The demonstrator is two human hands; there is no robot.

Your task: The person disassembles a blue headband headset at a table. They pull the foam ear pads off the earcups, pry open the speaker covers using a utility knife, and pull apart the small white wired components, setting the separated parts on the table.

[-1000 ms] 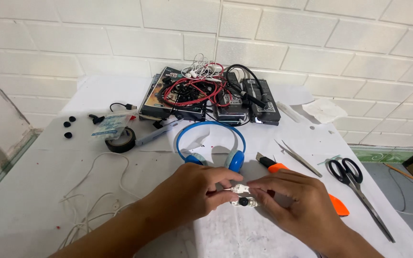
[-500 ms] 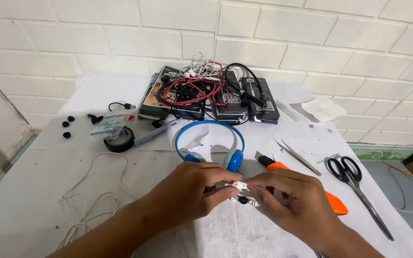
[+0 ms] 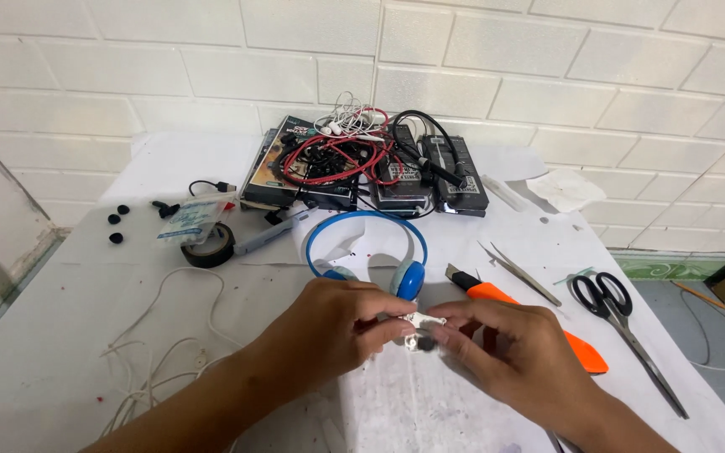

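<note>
My left hand [image 3: 329,331] and my right hand [image 3: 513,356] meet over the white-covered table [image 3: 69,335], both pinching a small silvery-white part [image 3: 423,320] between thumb and fingertips. A dark bit shows just under it; I cannot tell what it is. Blue headphones [image 3: 368,252] lie right behind the hands. An orange utility knife [image 3: 530,323] lies partly under my right hand.
Black scissors [image 3: 623,323] and metal tweezers [image 3: 518,273] lie at the right. A black tape roll [image 3: 209,247], a small packet [image 3: 185,220] and black ear tips [image 3: 115,226] sit at left. White cable [image 3: 169,335] curls front left. Boxes with tangled red and black cables [image 3: 354,164] stand by the wall.
Both hands have kept hold of the small part and shifted slightly toward me on the table. The view has tilted a little. Nothing else moved.
</note>
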